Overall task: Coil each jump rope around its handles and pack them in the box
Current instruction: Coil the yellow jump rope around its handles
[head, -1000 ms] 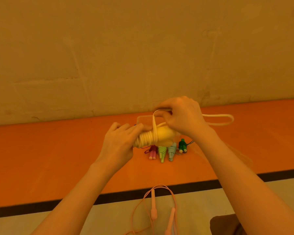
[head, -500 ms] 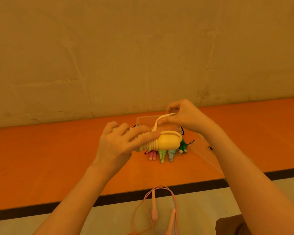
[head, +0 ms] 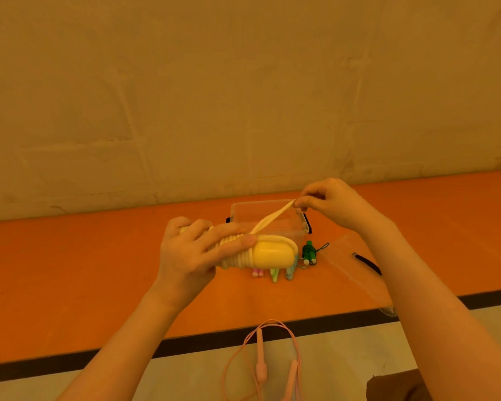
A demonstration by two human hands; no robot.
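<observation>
My left hand [head: 191,253] grips a yellow jump rope [head: 272,253], its cord coiled many times around the paired handles. From under my left fingertips a short cord end [head: 272,219] runs up and right to my right hand [head: 330,205], which pinches it taut. Behind the bundle stands a clear plastic box [head: 300,224] on the orange floor. Just in front of the box lie small coiled ropes: pink [head: 257,272], light green [head: 275,275], pale blue [head: 290,272] and dark green [head: 309,251]. A loose pink jump rope [head: 261,357] lies near me.
The box's clear lid [head: 356,267] with a black latch lies to the right on the orange floor [head: 70,270]. A black line [head: 214,340] borders the pale floor near me. A plain wall [head: 243,96] rises behind. A brown corner [head: 394,386] shows at the bottom right.
My right hand has moved up and to the right, pulling the last loop of yellow cord out straight and tight. The long loop seen earlier at the right is gone. My left hand keeps its hold.
</observation>
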